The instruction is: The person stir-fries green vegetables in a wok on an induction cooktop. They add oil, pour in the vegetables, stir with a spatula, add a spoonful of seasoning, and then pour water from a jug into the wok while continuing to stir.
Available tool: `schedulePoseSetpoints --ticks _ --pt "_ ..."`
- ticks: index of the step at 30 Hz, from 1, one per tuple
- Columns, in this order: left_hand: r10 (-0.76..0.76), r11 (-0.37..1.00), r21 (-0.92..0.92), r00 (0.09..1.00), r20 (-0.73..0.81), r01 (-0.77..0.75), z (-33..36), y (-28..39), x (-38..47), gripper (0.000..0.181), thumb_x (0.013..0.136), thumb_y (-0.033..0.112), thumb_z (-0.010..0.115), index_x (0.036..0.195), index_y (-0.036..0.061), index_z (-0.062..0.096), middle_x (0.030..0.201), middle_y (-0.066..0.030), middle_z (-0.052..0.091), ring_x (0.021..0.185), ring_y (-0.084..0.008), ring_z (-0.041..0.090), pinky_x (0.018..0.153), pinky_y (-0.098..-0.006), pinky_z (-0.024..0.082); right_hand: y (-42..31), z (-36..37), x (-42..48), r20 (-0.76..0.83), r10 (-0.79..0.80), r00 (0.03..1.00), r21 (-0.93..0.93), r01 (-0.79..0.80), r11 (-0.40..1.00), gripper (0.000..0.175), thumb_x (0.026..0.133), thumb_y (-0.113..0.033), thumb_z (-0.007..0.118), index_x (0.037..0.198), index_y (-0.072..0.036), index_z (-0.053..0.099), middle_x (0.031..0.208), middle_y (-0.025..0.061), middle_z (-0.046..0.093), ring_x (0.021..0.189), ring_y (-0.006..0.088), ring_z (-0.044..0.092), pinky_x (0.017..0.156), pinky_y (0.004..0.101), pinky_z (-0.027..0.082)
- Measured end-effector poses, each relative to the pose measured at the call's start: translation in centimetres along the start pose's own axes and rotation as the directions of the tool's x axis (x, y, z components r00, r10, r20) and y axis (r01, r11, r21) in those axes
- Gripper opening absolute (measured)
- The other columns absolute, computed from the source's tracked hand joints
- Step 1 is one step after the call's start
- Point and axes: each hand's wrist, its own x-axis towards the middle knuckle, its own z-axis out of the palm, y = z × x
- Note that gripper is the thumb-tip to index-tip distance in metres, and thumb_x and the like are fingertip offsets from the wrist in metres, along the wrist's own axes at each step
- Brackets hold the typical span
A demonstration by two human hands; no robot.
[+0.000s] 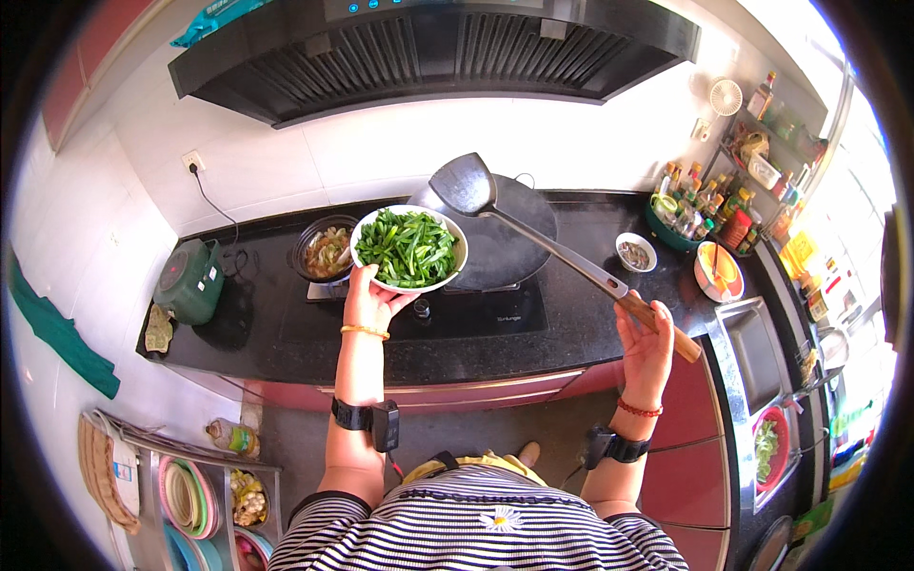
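My left hand (371, 300) grips the near rim of a white bowl (465, 258) heaped with chopped green leaves (407, 246), perhaps garlic chives. The bowl is held above the cooktop (493, 314), left of a large dark wok (510, 250) and partly in front of it. In my right hand (646, 335) is the wooden handle of a metal wok spatula (468, 184). Its blade points up and left, raised over the wok's far left side. A smaller dark pot (328, 250) with cooked food stands on the left burner, partly hidden by the white bowl.
A small white bowl (635, 253) and an orange-lined bowl (719, 271) stand on the right counter. Behind them is a teal basin (671, 232) of bottles. The sink (753, 357) lies far right, a green appliance (189, 282) far left. A range hood (435, 64) hangs overhead.
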Motion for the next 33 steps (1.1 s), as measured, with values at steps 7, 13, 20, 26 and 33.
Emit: schedulePoseSetpoints --ticks 7,13,20,26,33 --pt "-0.016 1.000 0.009 1.000 0.023 0.015 0.4 0.1 0.0 0.053 0.081 0.023 0.049 0.131 0.0187 0.033 0.126 -0.0142 0.043 0.109 -0.0366 0.051 0.081 -0.0577 0.049 0.2 -1.2 0.5 -0.023 0.066 0.998 0.085 -0.064 0.994 0.024 0.089 -0.024 0.052 0.103 -0.006 0.057 0.116 0.0224 0.055 0.098 0.0352 0.060 0.075 0.0325 0.056" --pt "-0.026 1.000 0.000 1.000 0.009 0.026 0.9 0.1 0.4 0.053 0.081 0.022 0.049 0.131 0.0199 0.033 0.125 -0.0136 0.044 0.108 -0.0359 0.052 0.081 -0.0572 0.049 -0.7 -0.1 0.0 0.017 -0.019 1.000 0.005 0.019 1.000 0.026 0.089 -0.025 0.051 0.106 -0.006 0.057 0.119 0.0221 0.053 0.101 0.0357 0.059 0.076 0.0312 0.055" --pt "0.053 0.996 0.067 0.999 -0.003 -0.053 1.6 -0.2 0.1 0.060 0.079 0.032 0.055 0.129 0.0027 0.035 0.125 -0.0209 0.045 0.111 -0.0381 0.050 0.086 -0.0556 0.048 -2.4 1.7 -1.2 0.078 -0.284 0.956 -0.253 0.294 0.922 0.016 0.088 -0.011 0.048 0.102 -0.003 0.050 0.118 0.0286 0.050 0.099 0.0351 0.060 0.076 0.0345 0.056" --pt "0.043 0.995 0.084 0.999 0.016 -0.045 1.4 -0.5 0.4 0.062 0.078 0.032 0.056 0.129 0.0022 0.035 0.124 -0.0220 0.045 0.110 -0.0387 0.050 0.086 -0.0555 0.047 -3.2 2.1 -1.8 0.111 -0.314 0.943 -0.288 0.332 0.898 0.015 0.088 -0.009 0.048 0.101 -0.003 0.050 0.119 0.0289 0.050 0.100 0.0347 0.059 0.076 0.0341 0.055" --pt "-0.076 0.995 0.056 0.997 -0.024 0.077 0.1 -1.7 3.0 0.050 0.079 0.025 0.052 0.127 0.0208 0.036 0.123 -0.0132 0.045 0.107 -0.0353 0.052 0.080 -0.0585 0.048 -4.1 3.1 -2.9 0.190 -0.328 0.925 -0.359 0.376 0.854 0.014 0.086 -0.009 0.051 0.097 -0.001 0.051 0.117 0.0298 0.051 0.103 0.0347 0.057 0.075 0.0354 0.056"
